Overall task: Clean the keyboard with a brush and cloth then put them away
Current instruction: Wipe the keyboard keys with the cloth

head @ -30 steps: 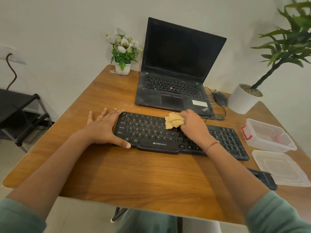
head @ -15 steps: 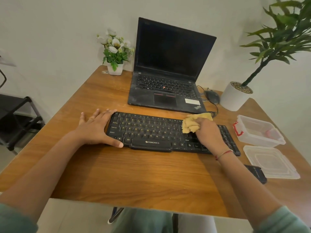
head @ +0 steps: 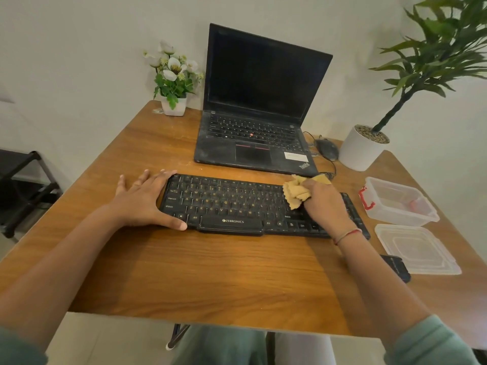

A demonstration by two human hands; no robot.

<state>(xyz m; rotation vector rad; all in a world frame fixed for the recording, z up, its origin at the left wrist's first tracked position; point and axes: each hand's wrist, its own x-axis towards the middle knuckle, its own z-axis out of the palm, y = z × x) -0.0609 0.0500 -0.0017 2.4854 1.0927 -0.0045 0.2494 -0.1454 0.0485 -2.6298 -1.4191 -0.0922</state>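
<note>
The yellow-lettered black plastic keyboard [head: 237, 204] lies across the middle of the frame on the brown wooden desk [head: 210, 272], just below the open black laptop [head: 258, 106]. The crumpled tan cloth [head: 296, 194] sits on the keys toward the keyboard's right end. It is bunched in the right hand [head: 325, 205], whose fingers curl round it and press it down. The left hand [head: 142, 198] lies flat and spread at the keyboard's left end, with the thumb along the front edge, bracing the board.

From where I stand this looks like the wiping step. Done well, the cloth would travel in straight rows with light, even pressure, so that dust is lifted rather than pushed down between the keys. The right end and the far row look like the parts to cover next. The bracing hand should hold firm so the board does not skid toward the laptop.

At the right of the frame stands a clear plastic box with a red latch [head: 395, 204], and its clear lid [head: 416, 248] lies flat just below it. Something pinkish sits inside the box, too blurred to name. I cannot pick out a brush.
</note>
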